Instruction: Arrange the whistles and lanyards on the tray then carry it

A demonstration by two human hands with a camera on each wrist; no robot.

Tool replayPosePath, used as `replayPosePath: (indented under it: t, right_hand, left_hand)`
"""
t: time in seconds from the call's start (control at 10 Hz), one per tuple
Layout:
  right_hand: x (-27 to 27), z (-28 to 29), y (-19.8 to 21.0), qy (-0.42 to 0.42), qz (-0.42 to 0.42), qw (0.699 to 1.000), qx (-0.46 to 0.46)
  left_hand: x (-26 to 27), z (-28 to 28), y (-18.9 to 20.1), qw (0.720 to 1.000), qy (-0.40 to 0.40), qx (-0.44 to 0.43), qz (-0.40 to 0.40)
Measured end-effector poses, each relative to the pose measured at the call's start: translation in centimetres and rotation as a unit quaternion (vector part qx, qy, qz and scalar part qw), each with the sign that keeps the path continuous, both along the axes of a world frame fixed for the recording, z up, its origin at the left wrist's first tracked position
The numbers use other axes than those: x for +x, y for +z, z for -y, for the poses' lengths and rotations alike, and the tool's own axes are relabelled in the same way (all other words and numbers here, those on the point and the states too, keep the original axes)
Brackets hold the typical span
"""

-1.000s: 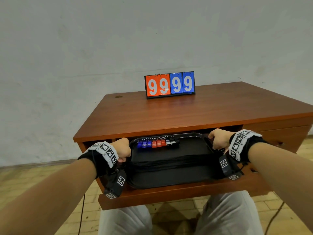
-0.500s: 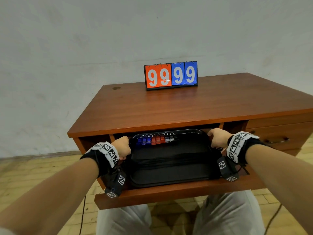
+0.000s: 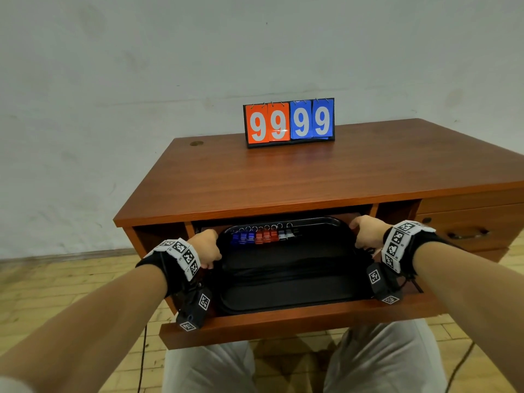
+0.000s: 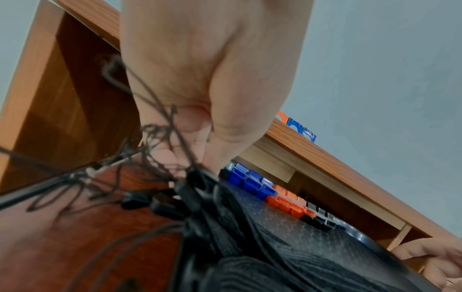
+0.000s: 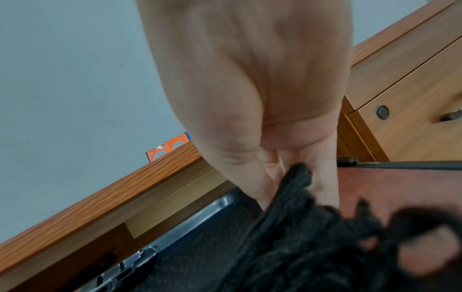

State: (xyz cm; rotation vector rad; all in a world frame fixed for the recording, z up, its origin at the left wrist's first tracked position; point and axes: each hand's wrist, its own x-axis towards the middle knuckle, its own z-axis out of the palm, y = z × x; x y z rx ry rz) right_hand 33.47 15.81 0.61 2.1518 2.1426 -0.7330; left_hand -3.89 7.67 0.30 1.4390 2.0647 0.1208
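Far rim of tray (image 3: 312, 221) sat shadowed under desk (image 3: 283, 180) at 12 o'clock. Left hand (image 3: 205, 246) and right hand (image 3: 367, 232) hid their fingertips behind tray edges. Lanyards (image 5: 312, 247) blurred at 5 o'clock in right wrist view. Whistles (image 3: 265, 236) too small for detail.

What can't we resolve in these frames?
- Head view: left hand and right hand fingertips hidden by the tray rim, so the grip is unclear.
- Right wrist: lanyards blurred.
- Head view: black lanyards merge with the tray; whistles too small to count surely.
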Motion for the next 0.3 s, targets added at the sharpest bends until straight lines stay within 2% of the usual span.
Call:
replayPosePath:
  t: [0.2, 0.3]
  right_hand:
    - [-0.6, 0.8, 1.0, 0.008, -0.001, 1.000, -0.017]
    - [-0.6, 1.3, 1.7, -0.002, -0.027, 0.999, -0.017]
  left_hand:
    - [-0.2, 0.4, 0.4, 1.000, -0.016, -0.012, -0.016]
    - [-0.2, 0.6, 0.9, 1.000, -0.024, -0.008, 0.007]
